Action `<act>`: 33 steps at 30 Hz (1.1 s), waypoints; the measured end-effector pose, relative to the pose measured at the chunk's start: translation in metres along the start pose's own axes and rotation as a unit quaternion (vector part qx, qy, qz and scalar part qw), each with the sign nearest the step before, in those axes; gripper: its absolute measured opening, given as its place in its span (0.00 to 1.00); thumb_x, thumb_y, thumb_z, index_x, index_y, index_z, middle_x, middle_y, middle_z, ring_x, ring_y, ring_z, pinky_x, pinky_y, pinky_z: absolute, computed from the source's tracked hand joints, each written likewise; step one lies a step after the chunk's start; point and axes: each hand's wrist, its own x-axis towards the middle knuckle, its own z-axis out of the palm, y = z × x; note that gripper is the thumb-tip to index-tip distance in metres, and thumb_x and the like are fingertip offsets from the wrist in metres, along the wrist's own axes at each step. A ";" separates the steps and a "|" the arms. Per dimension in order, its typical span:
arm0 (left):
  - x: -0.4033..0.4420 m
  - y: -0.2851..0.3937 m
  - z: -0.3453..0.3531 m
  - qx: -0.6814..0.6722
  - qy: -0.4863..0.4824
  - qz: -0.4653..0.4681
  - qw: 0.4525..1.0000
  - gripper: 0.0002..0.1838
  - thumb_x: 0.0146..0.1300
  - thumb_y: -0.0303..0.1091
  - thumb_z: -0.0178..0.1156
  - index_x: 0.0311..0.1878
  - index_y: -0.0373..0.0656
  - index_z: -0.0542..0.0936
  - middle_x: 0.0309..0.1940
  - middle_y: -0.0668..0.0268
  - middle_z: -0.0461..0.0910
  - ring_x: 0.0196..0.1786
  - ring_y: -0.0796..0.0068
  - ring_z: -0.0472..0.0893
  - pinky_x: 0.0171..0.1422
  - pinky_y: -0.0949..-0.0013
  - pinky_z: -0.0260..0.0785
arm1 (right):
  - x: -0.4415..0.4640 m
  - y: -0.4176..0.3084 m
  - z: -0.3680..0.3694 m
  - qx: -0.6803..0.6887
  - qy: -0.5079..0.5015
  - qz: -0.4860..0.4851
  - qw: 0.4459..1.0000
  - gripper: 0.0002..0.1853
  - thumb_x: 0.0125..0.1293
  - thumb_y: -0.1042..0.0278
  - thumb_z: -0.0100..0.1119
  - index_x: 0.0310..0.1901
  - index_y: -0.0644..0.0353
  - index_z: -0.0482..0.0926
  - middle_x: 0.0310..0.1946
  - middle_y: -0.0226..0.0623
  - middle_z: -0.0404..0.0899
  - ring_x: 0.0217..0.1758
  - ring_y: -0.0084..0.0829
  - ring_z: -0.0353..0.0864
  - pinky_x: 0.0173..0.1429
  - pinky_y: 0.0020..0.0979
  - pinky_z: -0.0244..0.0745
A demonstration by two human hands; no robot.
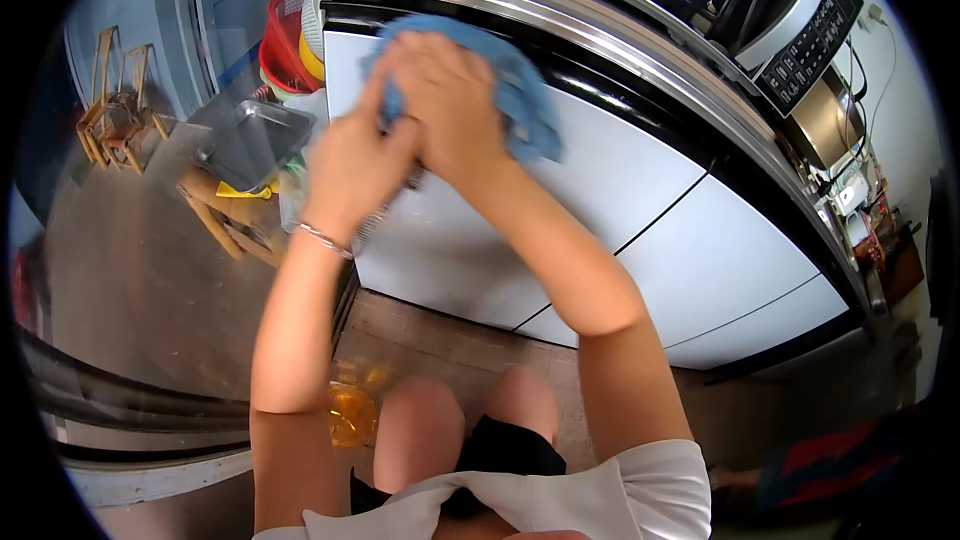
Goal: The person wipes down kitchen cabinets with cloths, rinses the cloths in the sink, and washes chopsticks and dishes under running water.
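Note:
A blue cloth (535,105) lies bunched against the upper part of a white cabinet door (455,250), just under its black top strip. My right hand (450,105) presses on the cloth, its fingers bent over the fabric. Close beside it, my left hand (360,155) reaches onto the cloth's left part, with its fingertips partly hidden and smeared by motion. A metal bracelet (325,240) circles my left wrist.
Above the door runs a metal-edged counter (560,5), with a black-and-silver appliance (790,50) at right. To the left stand a wooden stool (225,210), a dark tray (255,140), a red basket (285,40) and small chairs (120,105). An amber bowl (352,415) is near my knees.

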 end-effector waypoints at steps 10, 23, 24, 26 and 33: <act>-0.008 0.033 0.016 -0.077 -0.068 0.086 0.991 0.33 0.46 0.39 0.52 0.60 0.51 0.59 0.15 0.55 0.71 0.21 0.58 0.74 0.29 0.62 0.66 | -0.028 0.004 -0.048 -0.040 -0.010 0.099 0.994 0.24 0.40 0.70 0.50 0.46 0.58 0.70 0.49 0.35 0.70 0.54 0.34 0.66 0.51 0.37 0.59; -0.024 0.116 0.089 0.085 -0.040 0.255 0.962 0.40 0.50 0.55 0.55 0.62 0.44 0.56 0.09 0.66 0.70 0.13 0.67 0.72 0.18 0.71 0.62 | -0.127 0.059 -0.180 -0.232 0.041 0.210 0.949 0.32 0.31 0.82 0.45 0.49 0.61 0.68 0.49 0.37 0.69 0.55 0.38 0.64 0.52 0.32 0.49; -0.025 0.117 0.090 0.109 -0.036 0.250 0.961 0.40 0.51 0.55 0.55 0.63 0.45 0.56 0.09 0.67 0.70 0.13 0.68 0.72 0.17 0.71 0.62 | -0.126 0.058 -0.180 -0.231 0.039 0.214 0.948 0.32 0.31 0.82 0.46 0.49 0.61 0.68 0.49 0.37 0.68 0.55 0.38 0.63 0.52 0.32 0.48; -0.027 0.116 0.092 0.129 -0.016 0.246 0.960 0.39 0.50 0.56 0.55 0.63 0.48 0.56 0.09 0.67 0.70 0.13 0.68 0.72 0.17 0.71 0.62 | -0.126 0.055 -0.181 -0.226 0.035 0.224 0.947 0.32 0.32 0.81 0.46 0.49 0.61 0.68 0.50 0.37 0.68 0.55 0.39 0.63 0.52 0.33 0.48; -0.028 0.113 0.095 0.166 0.023 0.240 0.956 0.39 0.49 0.56 0.56 0.63 0.53 0.56 0.10 0.67 0.71 0.14 0.69 0.73 0.17 0.72 0.61 | -0.130 0.061 -0.180 -0.214 0.046 0.211 0.953 0.33 0.31 0.80 0.47 0.49 0.61 0.68 0.51 0.37 0.67 0.55 0.38 0.63 0.51 0.33 0.47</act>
